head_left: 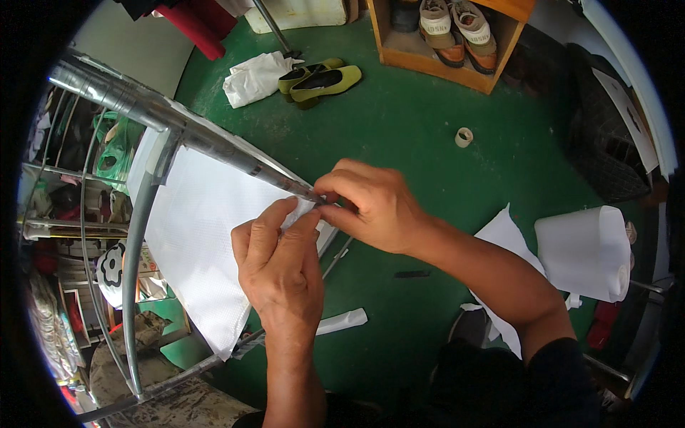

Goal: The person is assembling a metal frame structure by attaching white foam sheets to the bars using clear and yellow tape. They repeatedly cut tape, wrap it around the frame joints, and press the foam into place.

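A grey metal frame bar (178, 125) runs from the upper left toward the middle. A white textured sheet (193, 235) hangs stretched below it inside the frame. My left hand (280, 267) pinches the sheet's upper right corner against the bar's end. My right hand (371, 203) comes in from the right and pinches the same spot on the bar with thumb and fingers, touching the left hand's fingertips. The bar's tip is hidden under my fingers.
Green floor (414, 128) below. A pair of green flat shoes (321, 80), a white bag (253, 77), a tape roll (464, 136), a wooden shelf with sneakers (457, 39), a white material roll (585, 250), white scraps (342, 321), a small black object (412, 274).
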Motion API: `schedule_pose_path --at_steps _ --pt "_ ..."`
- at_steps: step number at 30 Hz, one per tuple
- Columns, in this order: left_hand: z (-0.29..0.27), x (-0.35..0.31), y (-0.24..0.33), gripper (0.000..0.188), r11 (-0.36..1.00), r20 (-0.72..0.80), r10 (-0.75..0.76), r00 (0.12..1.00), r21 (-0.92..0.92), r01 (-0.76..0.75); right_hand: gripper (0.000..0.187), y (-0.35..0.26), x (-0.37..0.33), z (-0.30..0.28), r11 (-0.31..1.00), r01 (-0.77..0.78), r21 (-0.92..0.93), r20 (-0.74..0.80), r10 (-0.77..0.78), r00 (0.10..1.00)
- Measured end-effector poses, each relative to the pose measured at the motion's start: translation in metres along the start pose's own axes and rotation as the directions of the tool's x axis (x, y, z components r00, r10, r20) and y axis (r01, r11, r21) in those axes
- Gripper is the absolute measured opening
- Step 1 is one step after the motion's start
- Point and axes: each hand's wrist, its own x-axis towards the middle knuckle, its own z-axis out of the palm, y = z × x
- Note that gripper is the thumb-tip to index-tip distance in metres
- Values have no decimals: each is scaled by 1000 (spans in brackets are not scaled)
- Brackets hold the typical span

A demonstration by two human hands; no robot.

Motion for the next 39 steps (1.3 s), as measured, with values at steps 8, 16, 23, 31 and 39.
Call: schedule_pose_path --at_steps 8,16,23,31,39 --pt "-2 -2 0 22 1000 17 -2 1000 -25 2 27 -3 7 23 986 18 -165 -161 -45 986" --pt "-2 -2 -2 23 999 -8 30 1000 -26 -30 34 3 19 35 981 28 -191 -174 -62 983" --pt "3 -6 -21 28 974 -119 218 969 -28 -223 30 -1 11 32 986 -162 -36 28 164 986" --pt "3 -27 -12 34 970 -218 79 973 -210 -126 63 -12 1 7 907 -256 335 181 204 962" --pt "-17 -39 -20 30 914 -344 60 937 -358 -190 23 -17 -13 9 939 -165 300 -115 207 972"
